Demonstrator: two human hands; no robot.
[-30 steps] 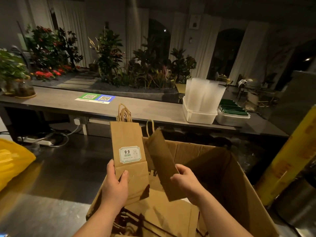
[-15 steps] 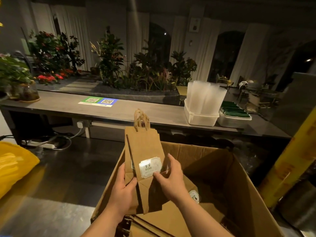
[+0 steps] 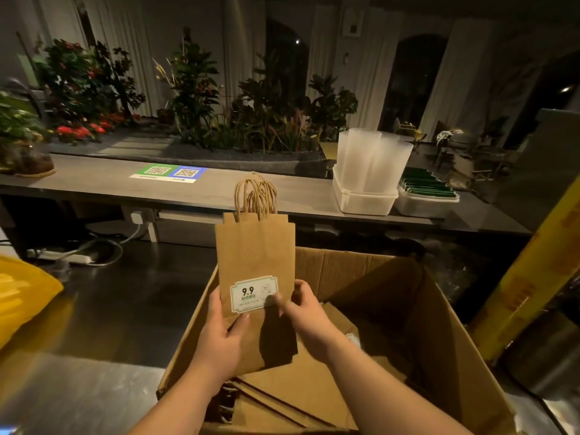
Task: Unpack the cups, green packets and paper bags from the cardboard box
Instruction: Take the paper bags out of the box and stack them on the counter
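Observation:
Above the open cardboard box (image 3: pixel 445 328) I hold a small stack of flat brown paper bags (image 3: pixel 255 252) upright, a white "9.9" label on the front one, twisted handles up. My left hand (image 3: pixel 224 337) grips the stack's lower left edge, thumb on the front. My right hand (image 3: pixel 306 312) is at the stack's lower right edge, fingers curled and blurred by motion. More flat paper bags (image 3: pixel 301 394) lie inside the box. On the counter behind, clear cups (image 3: pixel 372 161) stand in a white tub (image 3: pixel 362 202), and green packets (image 3: pixel 428 186) fill a second tub.
A long grey counter (image 3: pixel 94 189) with a QR-code sign (image 3: pixel 168 173) runs across the back, plants behind it. A yellow bag (image 3: pixel 22 296) lies at the left. A yellow roll (image 3: pixel 533 277) leans at the right. A power strip and cables sit under the counter.
The two bags held apart a second ago have been brought together into one stack. The stack is now upright and squared, label facing me, and my right hand has shifted to its right edge.

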